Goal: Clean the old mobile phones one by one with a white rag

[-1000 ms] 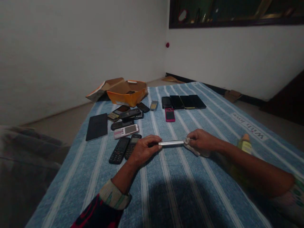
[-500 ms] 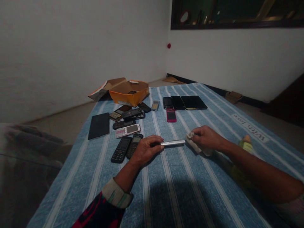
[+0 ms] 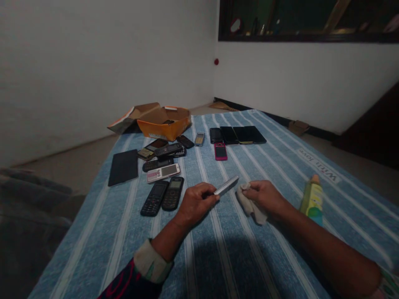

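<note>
My left hand [image 3: 199, 202] pinches one end of a slim silver-edged phone [image 3: 227, 185], which is seen nearly edge-on and tilts up to the right above the cloth. Its screen cannot be made out. A crumpled off-white rag [image 3: 254, 207] hangs from the closed fingers of my right hand [image 3: 264, 197], just right of the phone and apart from it. Left of my left hand, two dark keypad phones [image 3: 173, 193] lie side by side. A white and pink phone [image 3: 163, 172] rests behind them.
An open orange cardboard box [image 3: 165, 126] stands at the back left, near several piled phones. A dark tablet [image 3: 123, 167] lies left. Dark touchscreen phones [image 3: 243, 135] line the back, with a pink phone [image 3: 220, 151] before them. A yellow-green bottle [image 3: 312, 199] lies beyond my right forearm.
The phone in my left hand has turned from level to slanting upward. My right hand and the rag have moved slightly down. More of the bottle shows, and the view has shifted a little.
</note>
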Available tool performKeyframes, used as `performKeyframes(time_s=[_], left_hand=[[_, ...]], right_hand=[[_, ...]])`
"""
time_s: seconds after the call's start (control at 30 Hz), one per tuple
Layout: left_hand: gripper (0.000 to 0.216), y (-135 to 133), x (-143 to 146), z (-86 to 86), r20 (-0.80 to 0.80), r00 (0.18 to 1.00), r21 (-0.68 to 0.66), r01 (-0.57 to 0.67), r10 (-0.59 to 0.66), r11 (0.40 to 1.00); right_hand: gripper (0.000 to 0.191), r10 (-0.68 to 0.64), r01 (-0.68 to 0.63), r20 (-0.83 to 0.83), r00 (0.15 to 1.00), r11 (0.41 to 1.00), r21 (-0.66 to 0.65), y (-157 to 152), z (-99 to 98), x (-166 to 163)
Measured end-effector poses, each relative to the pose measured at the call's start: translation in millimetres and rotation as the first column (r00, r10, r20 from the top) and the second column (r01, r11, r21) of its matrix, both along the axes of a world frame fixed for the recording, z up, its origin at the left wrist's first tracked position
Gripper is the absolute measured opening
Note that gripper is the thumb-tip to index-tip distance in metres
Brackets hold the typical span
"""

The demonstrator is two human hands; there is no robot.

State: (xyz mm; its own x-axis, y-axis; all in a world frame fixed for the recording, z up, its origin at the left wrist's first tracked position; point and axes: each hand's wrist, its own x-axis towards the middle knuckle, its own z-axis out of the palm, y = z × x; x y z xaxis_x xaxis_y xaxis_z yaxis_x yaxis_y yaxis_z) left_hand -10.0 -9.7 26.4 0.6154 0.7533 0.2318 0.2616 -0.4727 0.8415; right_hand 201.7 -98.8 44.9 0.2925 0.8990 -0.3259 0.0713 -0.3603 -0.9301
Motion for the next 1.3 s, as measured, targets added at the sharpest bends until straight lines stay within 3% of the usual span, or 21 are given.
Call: performKeyframes(time_s=[0.23,0.4,0.63,1.0,1.3], left_hand=[[0.008,-17.1,14.1,3.4,-0.085,0.996,0.060,-0.021,0.026,0.998],[0.010,-22.0,24.9,4.6,-0.119,0.991,0.104,-0.043,0.055,0.994],[0.008,-28.5,35.5,6.8,-0.195,0.980,0.205,-0.005,0.046,0.979],[0.007,-39.5,42.8,-0.6,-0.352,0.931,0.440,0.070,0.100,0.895],[0.010,-43.7,47.4,-0.7,-0.444,0.885,0.517,0.126,0.140,0.847]], right_hand=[[0.035,-0.155,0.184,-0.184,0.971,0.971,0.153,6.5,-3.8,-14.0],[0.053,-0.235,0.277,-0.262,0.936,0.951,0.139,8.6,-3.3,-18.5],[0.088,-0.194,0.228,-0.306,0.932,0.970,0.080,8.6,-0.6,-21.2],[0.091,-0.163,0.193,-0.284,0.945,0.978,0.083,10.1,2.6,-20.5],[0.093,-0.144,0.163,-0.211,0.967,0.984,0.075,12.8,4.9,-20.8]])
